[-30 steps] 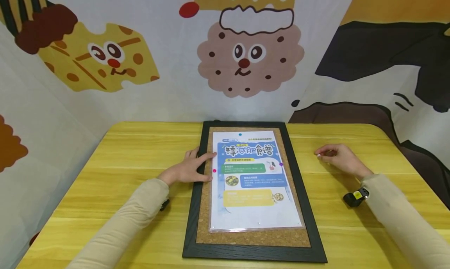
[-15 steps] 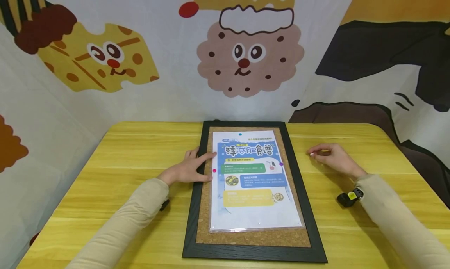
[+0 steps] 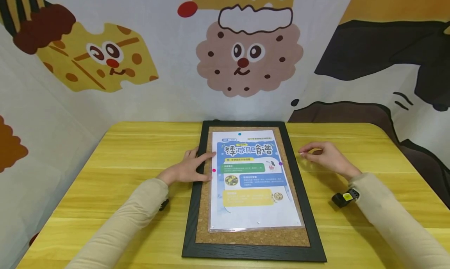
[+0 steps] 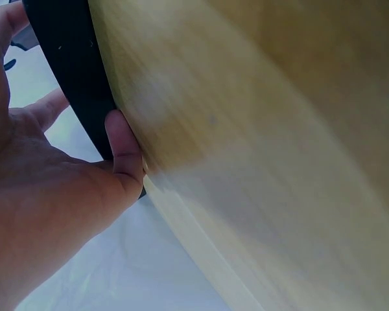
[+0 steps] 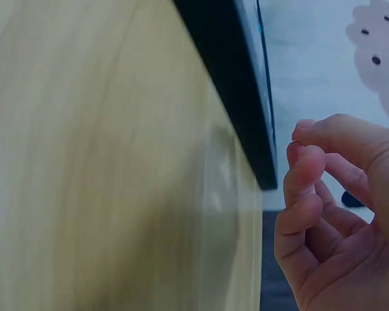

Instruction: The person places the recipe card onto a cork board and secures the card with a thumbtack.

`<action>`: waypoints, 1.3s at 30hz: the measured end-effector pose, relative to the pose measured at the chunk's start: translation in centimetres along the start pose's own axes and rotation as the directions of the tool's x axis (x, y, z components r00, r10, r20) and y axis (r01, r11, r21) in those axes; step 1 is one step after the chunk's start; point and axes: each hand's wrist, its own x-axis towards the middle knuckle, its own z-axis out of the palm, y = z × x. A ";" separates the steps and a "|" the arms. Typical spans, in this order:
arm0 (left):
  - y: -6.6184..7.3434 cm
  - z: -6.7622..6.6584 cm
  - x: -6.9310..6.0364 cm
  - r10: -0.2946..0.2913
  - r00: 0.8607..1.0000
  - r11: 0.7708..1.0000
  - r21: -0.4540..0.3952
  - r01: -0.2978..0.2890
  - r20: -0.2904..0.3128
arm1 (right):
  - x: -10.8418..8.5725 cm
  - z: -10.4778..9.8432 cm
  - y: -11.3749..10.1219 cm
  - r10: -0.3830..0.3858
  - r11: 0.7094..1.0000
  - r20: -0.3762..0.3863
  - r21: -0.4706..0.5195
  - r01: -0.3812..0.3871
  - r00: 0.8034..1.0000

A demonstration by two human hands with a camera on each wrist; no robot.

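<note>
On the table lies a black-framed cork board [image 3: 253,237]. A laminated printed sheet [image 3: 242,216] is on it, with a teal pushpin [image 3: 240,134], a pink one and a purple one near its edges and tiny pale dots along its bottom. My left hand [image 3: 188,169] rests on the board's left side, two digits reaching over the black frame [image 4: 74,71] to the sheet's edge. Right of the board, my right hand [image 3: 330,159] pinches a tiny pale pushpin [image 3: 302,154] between thumb and index finger. The fingertips mostly hide its shape; the other fingers [image 5: 298,217] are curled.
The yellow wood-grain table [image 3: 137,152] extends on both sides of the board. A white cloth backdrop [image 3: 168,101] with cartoon food prints hangs behind the table and to its left. A black strap device [image 3: 344,198] is on the right wrist.
My right hand has moved left toward the board, still pinching the tiny pale pushpin. The left hand, board and sheet have stayed in place.
</note>
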 end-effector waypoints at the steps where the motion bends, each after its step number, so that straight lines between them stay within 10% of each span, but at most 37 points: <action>1: 0.0 0.0 0.0 0.000 1.000 1.000 0.001 0.000 0.000 | 0.0 0.1 -0.2 -0.005 1.000 0.004 0.006 0.005 1.000; 39: -0.2 0.0 0.0 -0.001 1.000 1.000 -0.004 0.001 0.005 | -0.1 5.1 -5.6 -0.196 0.975 0.281 0.157 0.157 0.939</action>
